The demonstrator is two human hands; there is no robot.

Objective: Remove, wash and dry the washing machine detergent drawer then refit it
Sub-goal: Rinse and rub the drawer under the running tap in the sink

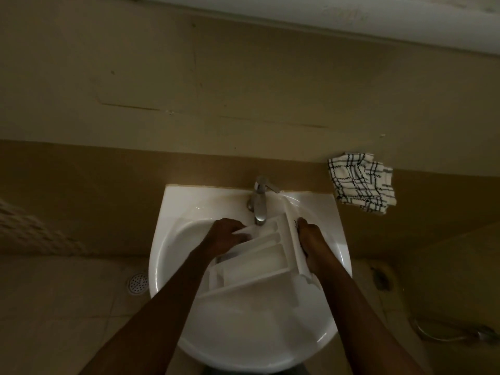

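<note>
The white detergent drawer (259, 262) lies tilted over the white basin (173, 212), its compartments facing up and its front panel to the right. My left hand (226, 235) grips the drawer's far left end, just under the chrome tap (259, 203). My right hand (311, 239) holds the front panel from the right side, fingers curled round its edge. Water appears to fall from the spout onto the drawer's back end, though the blur makes this unsure.
A black-and-white checked cloth (361, 182) hangs on the wall to the right of the basin. A round floor drain (137, 282) sits at the lower left. A hose with a spray head (460, 334) lies on the floor at the lower right.
</note>
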